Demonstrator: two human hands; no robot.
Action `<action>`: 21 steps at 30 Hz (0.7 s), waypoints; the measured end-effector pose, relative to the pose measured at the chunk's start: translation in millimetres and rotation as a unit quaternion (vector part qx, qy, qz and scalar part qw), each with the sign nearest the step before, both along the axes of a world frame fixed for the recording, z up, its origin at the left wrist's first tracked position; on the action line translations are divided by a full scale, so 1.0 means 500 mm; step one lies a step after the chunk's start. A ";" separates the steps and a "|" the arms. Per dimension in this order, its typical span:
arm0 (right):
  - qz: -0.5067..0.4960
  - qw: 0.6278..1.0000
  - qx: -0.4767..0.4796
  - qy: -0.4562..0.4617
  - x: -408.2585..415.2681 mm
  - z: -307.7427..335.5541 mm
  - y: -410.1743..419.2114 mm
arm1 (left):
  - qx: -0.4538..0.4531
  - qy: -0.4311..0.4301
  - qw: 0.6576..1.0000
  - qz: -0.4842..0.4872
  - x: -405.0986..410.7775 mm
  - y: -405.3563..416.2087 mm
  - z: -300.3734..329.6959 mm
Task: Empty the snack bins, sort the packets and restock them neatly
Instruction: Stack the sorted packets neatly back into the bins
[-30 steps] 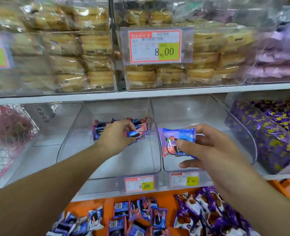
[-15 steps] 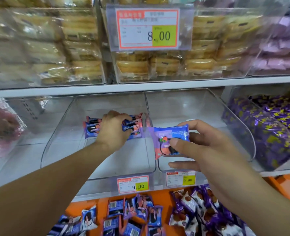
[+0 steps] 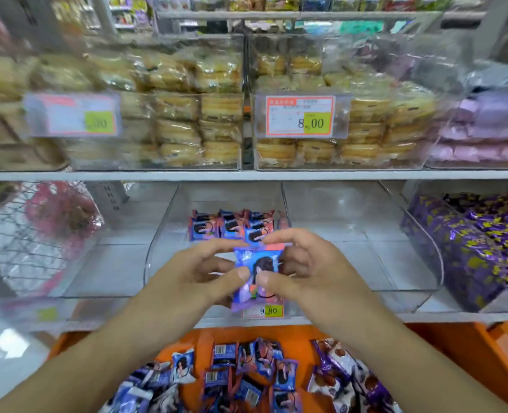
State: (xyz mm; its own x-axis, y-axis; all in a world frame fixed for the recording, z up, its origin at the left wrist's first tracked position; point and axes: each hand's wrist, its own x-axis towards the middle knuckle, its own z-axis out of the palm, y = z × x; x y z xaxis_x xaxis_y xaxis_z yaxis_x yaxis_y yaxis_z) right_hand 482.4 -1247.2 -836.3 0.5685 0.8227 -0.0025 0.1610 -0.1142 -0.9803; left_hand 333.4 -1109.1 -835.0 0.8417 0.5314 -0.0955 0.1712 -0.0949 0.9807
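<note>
Head view: both hands meet in front of the middle clear bin (image 3: 157, 248), left hand (image 3: 193, 275) and right hand (image 3: 309, 269) each pinching one blue cookie packet (image 3: 258, 272) betw. thumb and fingertips, other fingers loosely curled, prob. squaring it up face-out before it goes in. Packet sits just short of the row of matching packets (image 3: 231, 225) standing upright at the bin's back, so likely next in that row, w/ the clear bin to the right (image 3: 425, 257) bare. Below the shelf, an orange crate (image 3: 455, 353) holds the unsorted packets (image 3: 246, 374), blue ones left and purple-white ones right, within easy reach for restocking.
</note>
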 end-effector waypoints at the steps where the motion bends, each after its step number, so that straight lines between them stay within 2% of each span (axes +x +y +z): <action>1: -0.007 1.000 0.007 0.009 -0.009 -0.001 0.003 | -0.023 -0.012 1.000 0.013 -0.010 -0.002 -0.002; 5: -0.016 0.999 0.029 0.008 -0.035 -0.009 0.011 | -0.137 -0.077 0.982 0.106 -0.037 -0.014 -0.024; 8: -0.020 0.998 0.007 -0.054 -0.041 -0.022 0.012 | -0.117 -0.061 0.987 0.091 -0.044 -0.014 -0.031; 10: -0.043 0.997 -0.001 -0.066 -0.037 -0.031 0.013 | -0.015 -0.047 0.996 0.073 -0.050 0.002 -0.028; 11: -0.057 0.996 -0.006 -0.071 -0.032 -0.035 0.012 | 0.100 -0.031 0.991 0.081 -0.056 0.023 -0.033; 12: -0.066 0.994 -0.014 -0.084 -0.027 -0.039 0.013 | 0.252 0.000 0.963 0.093 -0.065 0.051 -0.041; 13: -0.070 0.992 -0.022 -0.103 -0.022 -0.041 0.015 | 0.391 0.036 0.915 0.092 -0.074 0.080 -0.047; 14: -0.071 0.989 -0.029 -0.126 -0.019 -0.044 0.021 | 0.480 0.067 0.871 0.086 -0.082 0.111 -0.055; 15: -0.071 0.986 -0.038 -0.149 -0.014 -0.047 0.034 | 0.512 0.094 0.850 0.085 -0.088 0.141 -0.067; 16: -0.068 0.982 -0.045 -0.172 -0.009 -0.048 0.051 | 0.511 0.116 0.847 0.090 -0.093 0.166 -0.082; 21: -0.016 0.960 -0.082 -0.268 0.034 -0.077 0.224 | 0.486 0.149 0.860 0.039 -0.101 0.216 -0.148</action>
State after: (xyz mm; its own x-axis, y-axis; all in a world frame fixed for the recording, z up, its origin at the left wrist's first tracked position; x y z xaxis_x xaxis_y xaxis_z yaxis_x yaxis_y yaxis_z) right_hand 499.5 -1135.1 -874.7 0.5494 0.8180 0.1703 0.6310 -0.2727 -0.7263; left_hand 283.2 -1000.8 -909.1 0.8148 0.5365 0.2198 0.4449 -0.8217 0.3563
